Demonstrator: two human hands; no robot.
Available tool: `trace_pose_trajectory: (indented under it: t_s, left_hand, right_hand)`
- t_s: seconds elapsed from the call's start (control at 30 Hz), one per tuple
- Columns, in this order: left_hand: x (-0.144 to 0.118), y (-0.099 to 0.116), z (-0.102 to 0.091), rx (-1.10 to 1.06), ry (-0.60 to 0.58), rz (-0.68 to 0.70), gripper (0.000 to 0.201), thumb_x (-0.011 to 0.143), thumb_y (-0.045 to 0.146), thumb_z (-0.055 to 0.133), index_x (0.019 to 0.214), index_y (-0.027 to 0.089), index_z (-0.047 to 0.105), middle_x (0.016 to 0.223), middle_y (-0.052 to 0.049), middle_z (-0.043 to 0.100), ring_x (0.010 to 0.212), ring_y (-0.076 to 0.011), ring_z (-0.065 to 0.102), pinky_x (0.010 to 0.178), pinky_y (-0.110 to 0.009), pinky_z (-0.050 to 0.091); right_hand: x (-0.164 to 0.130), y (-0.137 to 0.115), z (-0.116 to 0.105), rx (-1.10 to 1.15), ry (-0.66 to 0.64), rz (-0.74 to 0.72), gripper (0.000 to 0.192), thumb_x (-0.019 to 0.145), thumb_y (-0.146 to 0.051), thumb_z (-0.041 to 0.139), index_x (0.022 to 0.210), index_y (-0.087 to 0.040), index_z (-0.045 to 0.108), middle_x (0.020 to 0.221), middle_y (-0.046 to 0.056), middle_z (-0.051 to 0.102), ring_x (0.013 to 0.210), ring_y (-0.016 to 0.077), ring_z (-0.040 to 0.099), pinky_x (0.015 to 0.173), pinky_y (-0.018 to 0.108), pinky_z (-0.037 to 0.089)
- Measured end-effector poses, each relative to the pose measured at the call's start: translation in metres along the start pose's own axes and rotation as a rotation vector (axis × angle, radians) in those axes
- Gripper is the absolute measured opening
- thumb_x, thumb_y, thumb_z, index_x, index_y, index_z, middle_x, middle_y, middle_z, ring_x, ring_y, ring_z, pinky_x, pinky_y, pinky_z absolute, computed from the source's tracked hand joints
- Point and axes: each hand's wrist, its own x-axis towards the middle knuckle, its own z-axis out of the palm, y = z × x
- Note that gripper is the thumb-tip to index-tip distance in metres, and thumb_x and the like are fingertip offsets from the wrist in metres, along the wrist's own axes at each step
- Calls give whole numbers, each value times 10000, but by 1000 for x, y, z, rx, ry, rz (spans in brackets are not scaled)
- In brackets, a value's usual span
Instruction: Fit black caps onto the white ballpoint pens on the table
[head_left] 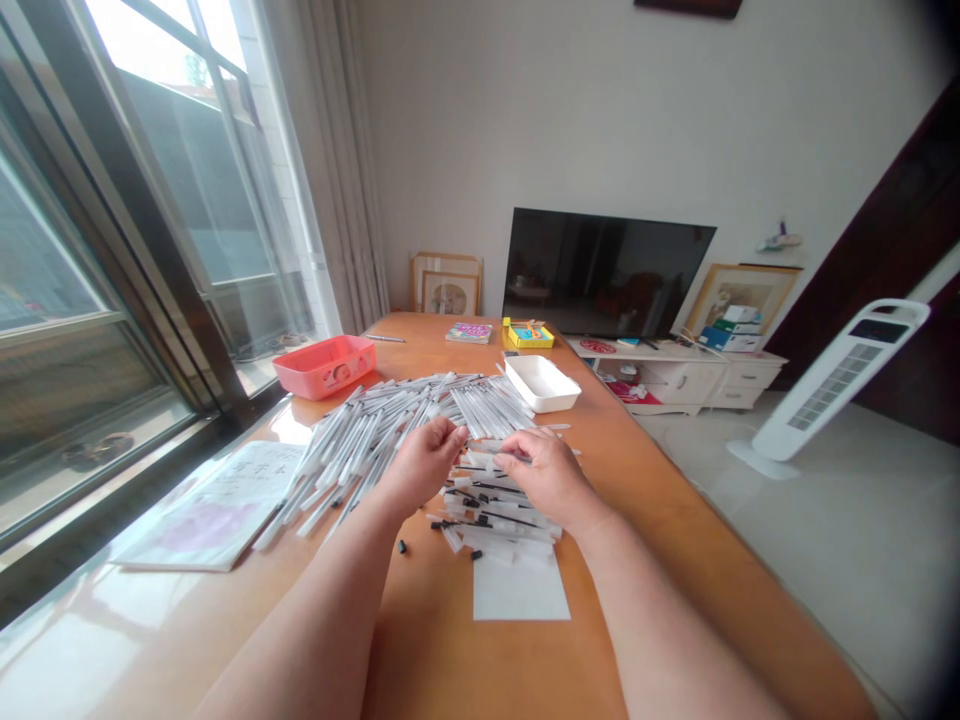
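My left hand (429, 460) is closed in a pinch above the pens; whatever its fingertips hold is too small to make out. Facing it, my right hand (553, 478) pinches what looks like a clear pen barrel (517, 458), partly covered by the fingers. Behind both hands spreads a big heap of clear pen barrels (375, 430). Below and between my wrists lie loose pen parts: white translucent caps (499, 548), thin black refills (517, 515) and small black plugs (476, 554). Some of them rest on a white sheet of paper (521, 595).
A red plastic basket (326, 368) stands at the left rear and a white tray (559, 403) at the right rear. An open notebook (202, 510) lies on the left. A yellow box (529, 335) and a booklet (469, 333) sit at the far end of the wooden table (675, 560).
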Motion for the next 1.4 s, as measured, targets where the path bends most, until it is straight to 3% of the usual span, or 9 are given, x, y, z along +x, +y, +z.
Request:
trace_pose_trajectory:
  t_s: [0.2, 0.37, 0.47, 0.67, 0.8, 1.0, 1.1, 1.3, 1.4]
  left_hand:
    - [3, -10, 1, 149, 87, 1, 561, 934, 643, 433, 577, 215, 493, 510, 10, 482, 525, -151, 437, 563, -282, 302]
    - [0, -2, 0, -63, -14, -66, 505, 925, 648, 451, 748, 203, 611, 680, -25, 650, 600, -167, 549, 586, -271, 386]
    - [-1, 1, 2, -74, -54, -45, 423, 897, 610, 534, 793, 206, 601, 692, -5, 635, 610, -156, 536, 582, -262, 389]
    - [5, -11, -2, 161, 136, -42, 533, 939, 632, 418, 638, 210, 543, 530, 12, 494, 525, -149, 442, 553, -281, 299]
    - [5, -15, -8, 172, 173, -100, 479, 880, 633, 527, 664, 212, 593, 539, 8, 521, 533, -156, 453, 546, -284, 285]
    - [-1, -2, 2, -172, -44, -78, 387, 810, 550, 673, 969, 199, 698, 750, -13, 652, 650, -157, 551, 602, -268, 405]
    - [-2, 0, 8, -364, -171, -53, 351, 785, 502, 727, 911, 178, 686, 782, -13, 644, 686, -138, 561, 673, -268, 452]
    - [2, -6, 5, -654, -125, -190, 341, 775, 451, 783, 856, 152, 640, 801, -31, 656, 660, -103, 542, 660, -248, 429]
    - [1, -5, 5, -758, -178, -241, 326, 768, 413, 808, 865, 154, 636, 837, -32, 658, 678, -93, 553, 680, -245, 442]
  right_hand:
    - [0, -3, -2, -39, -34, 23, 49, 856, -324, 725, 841, -280, 740, 873, 9, 746, 886, 233, 611, 807, 340, 426]
    - [0, -2, -4, -70, -8, 62, 52, 856, -335, 731, 871, -288, 750, 882, 13, 734, 927, 239, 610, 811, 339, 420]
    - [0, -1, -3, -80, -1, 62, 49, 856, -333, 734, 866, -287, 748, 880, 10, 728, 937, 239, 607, 813, 335, 417]
    - [0, -1, -4, -76, -15, 55, 48, 848, -329, 743, 858, -282, 745, 859, 4, 722, 902, 226, 604, 800, 325, 414]
    - [-1, 2, -4, -120, -19, 65, 46, 837, -330, 754, 840, -286, 740, 855, 5, 721, 915, 235, 604, 827, 340, 401]
    - [0, 4, -4, -186, -18, 51, 68, 827, -351, 762, 838, -292, 731, 864, 25, 719, 930, 255, 598, 876, 384, 387]
    - [0, 2, -6, -173, -12, 64, 87, 814, -359, 768, 860, -294, 734, 873, 28, 718, 940, 260, 596, 899, 404, 392]
    - [4, 4, -15, 287, 136, 333, 494, 743, -492, 795, 1150, -249, 658, 977, 47, 691, 914, 235, 621, 795, 364, 484]
    - [5, 2, -17, 653, 102, 456, 428, 759, -496, 771, 1055, -214, 646, 804, -3, 633, 683, 155, 568, 616, 282, 461]
